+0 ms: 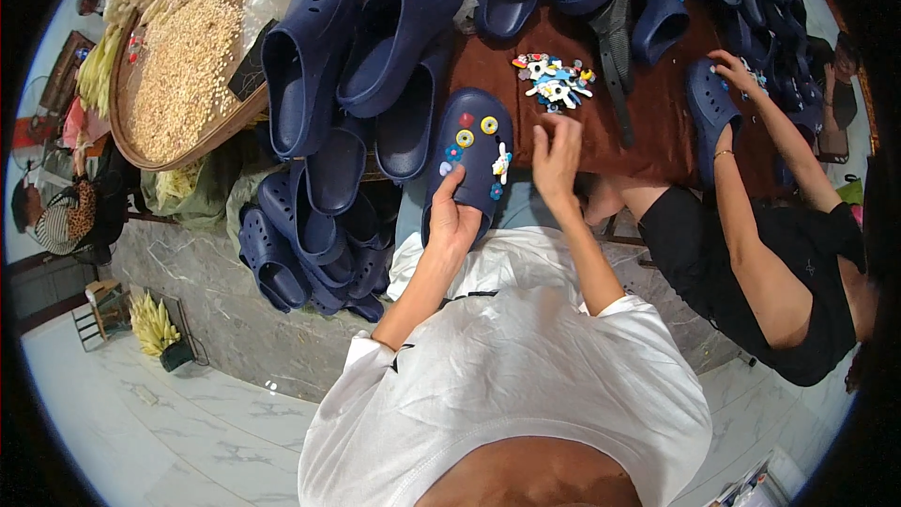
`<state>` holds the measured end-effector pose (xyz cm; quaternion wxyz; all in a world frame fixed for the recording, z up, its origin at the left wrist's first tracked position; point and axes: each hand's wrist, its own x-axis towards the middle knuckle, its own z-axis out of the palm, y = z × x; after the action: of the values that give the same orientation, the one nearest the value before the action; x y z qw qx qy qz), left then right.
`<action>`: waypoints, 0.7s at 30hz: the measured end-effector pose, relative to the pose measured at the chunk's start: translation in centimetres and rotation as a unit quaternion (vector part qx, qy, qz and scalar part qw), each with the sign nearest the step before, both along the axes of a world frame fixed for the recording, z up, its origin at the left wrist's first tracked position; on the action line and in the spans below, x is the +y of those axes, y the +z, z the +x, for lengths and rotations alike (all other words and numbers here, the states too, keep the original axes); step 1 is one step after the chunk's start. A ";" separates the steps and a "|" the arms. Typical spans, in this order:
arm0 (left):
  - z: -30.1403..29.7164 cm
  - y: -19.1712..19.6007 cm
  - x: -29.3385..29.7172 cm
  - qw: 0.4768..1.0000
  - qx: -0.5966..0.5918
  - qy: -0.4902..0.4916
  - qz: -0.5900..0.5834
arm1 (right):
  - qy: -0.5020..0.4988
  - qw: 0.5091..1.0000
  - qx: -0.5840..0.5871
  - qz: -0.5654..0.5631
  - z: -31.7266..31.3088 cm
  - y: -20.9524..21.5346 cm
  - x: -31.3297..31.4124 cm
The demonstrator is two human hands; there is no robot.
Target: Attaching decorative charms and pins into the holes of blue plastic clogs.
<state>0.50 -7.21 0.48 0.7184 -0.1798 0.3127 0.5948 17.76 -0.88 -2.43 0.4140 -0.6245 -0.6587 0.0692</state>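
Note:
A navy clog [479, 145] is held upright over my lap, with my left hand [454, 223] gripping its lower left side, the thumb on top. Colourful charms sit on the clog's upper: a red one, two yellow rings, blue flowers and a white figure along the right edge. My right hand [557, 158] hovers just right of the clog, its fingers bent and apart, with nothing visible between them. Beyond those fingertips a small heap of mixed charms [556, 84] lies on the brown cloth [497, 61].
Navy clogs [314, 56] are stacked at left, with more [291, 253] hanging below and others along the back. A black strap [615, 56] lies on the cloth. Far left stands a round grain tray [174, 103]. At right, a co-worker's hands [740, 77] work on another clog [709, 113].

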 end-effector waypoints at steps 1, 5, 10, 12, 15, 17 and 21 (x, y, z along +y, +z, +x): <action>0.0 -0.3 0.1 1.000 -0.004 0.002 0.011 | -0.016 1.000 -0.027 -0.001 0.9 -0.4 0.5; 0.6 -0.2 0.2 0.999 0.033 0.014 0.008 | -0.018 0.995 -0.092 -0.023 3.3 -1.5 1.9; 0.7 -0.2 0.5 0.998 0.055 -0.011 0.006 | -0.005 0.996 -0.084 -0.033 3.1 -1.4 2.1; 0.5 -0.5 0.3 0.998 0.062 -0.015 0.019 | 0.025 0.996 0.046 -0.073 2.4 -1.0 1.0; 0.5 -0.6 0.3 0.997 0.048 -0.019 0.052 | 0.102 0.968 0.191 -0.124 0.0 1.6 -0.5; 0.5 -0.3 0.3 0.996 0.040 -0.020 0.077 | 0.137 0.955 0.216 -0.149 -1.4 3.0 -1.0; 0.5 -0.5 0.3 0.995 0.021 -0.026 0.091 | 0.185 0.940 0.247 -0.144 -1.7 2.1 -0.5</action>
<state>0.96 -6.86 -0.02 0.7401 -0.0935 0.2770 0.6056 16.03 -1.40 -0.36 0.4488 -0.5083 -0.6226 0.3906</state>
